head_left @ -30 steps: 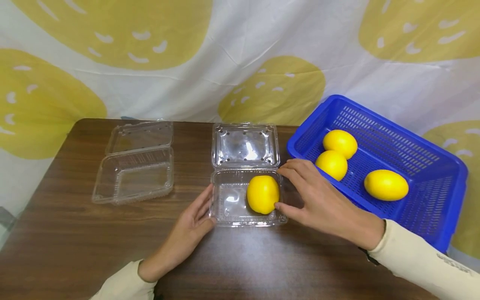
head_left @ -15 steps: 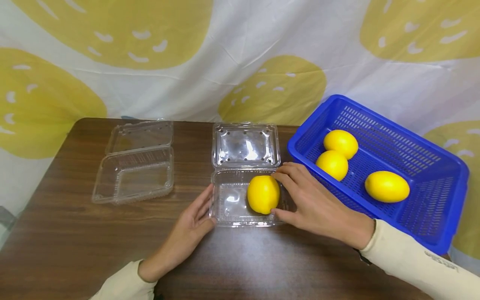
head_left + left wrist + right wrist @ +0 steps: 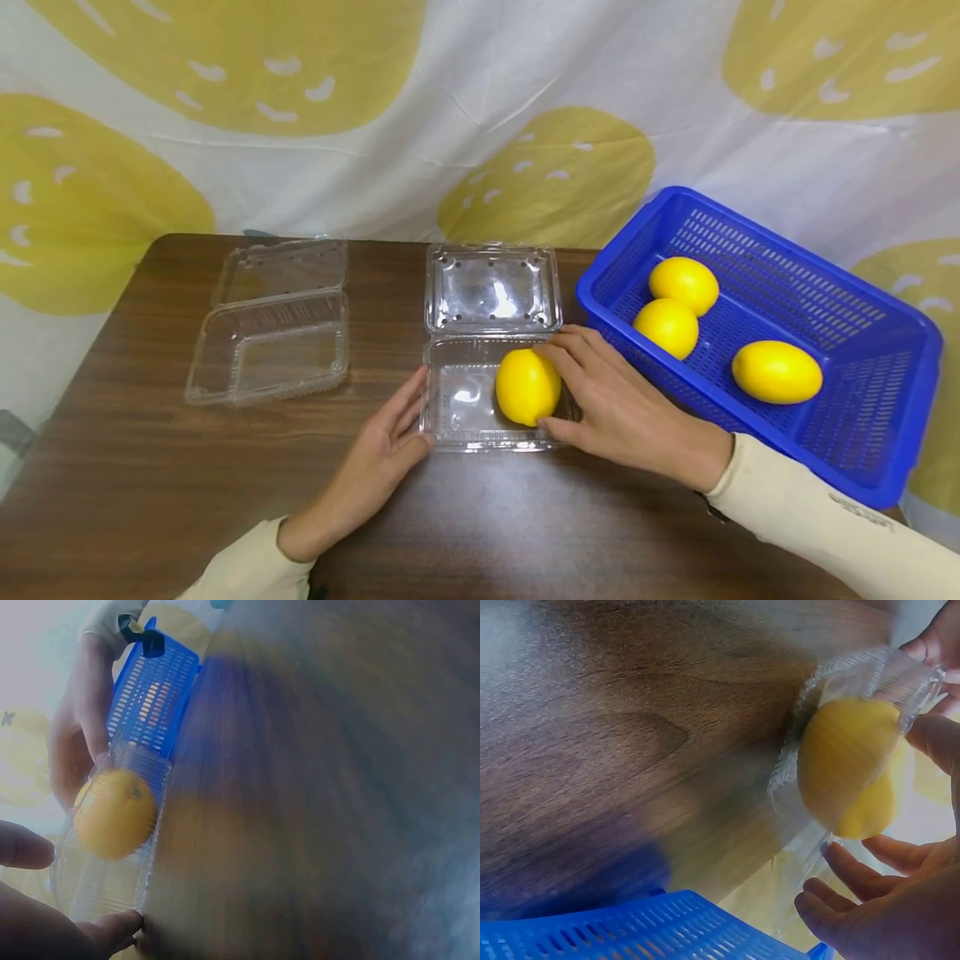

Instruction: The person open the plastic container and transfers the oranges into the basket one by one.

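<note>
A clear plastic clamshell container (image 3: 461,408) lies open on the table, its lid (image 3: 491,292) tipped back behind it. In its right half sits a yellow lemon (image 3: 527,387). My right hand (image 3: 622,404) spans the lemon's right side, thumb by the near end and fingers by the far end, holding it inside the container. Against the container's left wall rests my left hand (image 3: 375,454), its fingers mostly straight and its thumb at the near corner. In the right wrist view the lemon (image 3: 847,761) shows partly through the plastic wall, with fingertips (image 3: 844,862) close to it.
A blue perforated basket (image 3: 877,333) stands at the right with three lemons (image 3: 777,372) in it. To the left, a second clear clamshell container (image 3: 277,354) lies open on the brown wooden table (image 3: 225,475). Behind the table hangs a white cloth with yellow prints (image 3: 375,167).
My right hand has moved left from the container's right edge onto the lemon's side. The left hand has stayed at the left wall.
</note>
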Motion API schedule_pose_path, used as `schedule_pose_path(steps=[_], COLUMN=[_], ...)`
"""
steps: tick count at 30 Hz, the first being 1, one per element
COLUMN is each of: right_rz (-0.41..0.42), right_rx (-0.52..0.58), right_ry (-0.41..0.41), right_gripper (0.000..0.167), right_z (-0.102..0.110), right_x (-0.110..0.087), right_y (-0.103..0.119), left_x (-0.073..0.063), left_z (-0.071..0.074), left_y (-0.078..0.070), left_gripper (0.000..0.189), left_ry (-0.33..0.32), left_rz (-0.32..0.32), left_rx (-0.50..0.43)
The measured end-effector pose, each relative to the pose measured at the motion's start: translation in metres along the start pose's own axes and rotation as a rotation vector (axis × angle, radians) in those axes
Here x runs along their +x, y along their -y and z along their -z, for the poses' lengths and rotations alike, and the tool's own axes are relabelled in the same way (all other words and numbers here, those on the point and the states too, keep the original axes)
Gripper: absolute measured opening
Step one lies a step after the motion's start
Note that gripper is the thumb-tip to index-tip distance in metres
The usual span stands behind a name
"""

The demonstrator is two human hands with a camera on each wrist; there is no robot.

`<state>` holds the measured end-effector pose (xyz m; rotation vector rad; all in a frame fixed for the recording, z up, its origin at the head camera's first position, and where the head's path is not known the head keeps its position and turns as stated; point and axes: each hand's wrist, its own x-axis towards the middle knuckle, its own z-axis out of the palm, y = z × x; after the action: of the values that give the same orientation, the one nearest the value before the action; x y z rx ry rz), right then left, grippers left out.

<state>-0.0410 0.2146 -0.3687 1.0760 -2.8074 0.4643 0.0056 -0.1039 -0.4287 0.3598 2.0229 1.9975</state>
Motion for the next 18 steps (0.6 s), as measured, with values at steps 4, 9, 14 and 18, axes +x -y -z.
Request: schedule_pose_path(steps=[4, 9, 14, 18], right_rz=[-0.007, -0.023, -0.042, -0.049], right_rx=[-0.013, -0.04, -0.046, -0.03], right_ry=[0.013, 0.019, 0.009, 0.002], right_gripper=[0.086, 0.094, 0.099, 0.102], right_z=[-0.003, -0.006, -0.011, -0.016], right_x=[0.005, 0.009, 0.013, 0.014], right_y=[0.002, 0.005, 0.007, 0.008], left_x=[0.0, 0.001, 0.001, 0.001], left_z=[0.0, 0.0, -0.001, -0.001], left_y=[0.0, 0.0, 0.0, 0.0], left_gripper=[0.083, 0.084, 0.084, 0.084], left_ry=[0.0, 0.0, -0.005, -0.006], left_rz=[0.002, 0.007, 0.016, 0.017], left_rx=[0.001, -0.004, 0.0, 0.002])
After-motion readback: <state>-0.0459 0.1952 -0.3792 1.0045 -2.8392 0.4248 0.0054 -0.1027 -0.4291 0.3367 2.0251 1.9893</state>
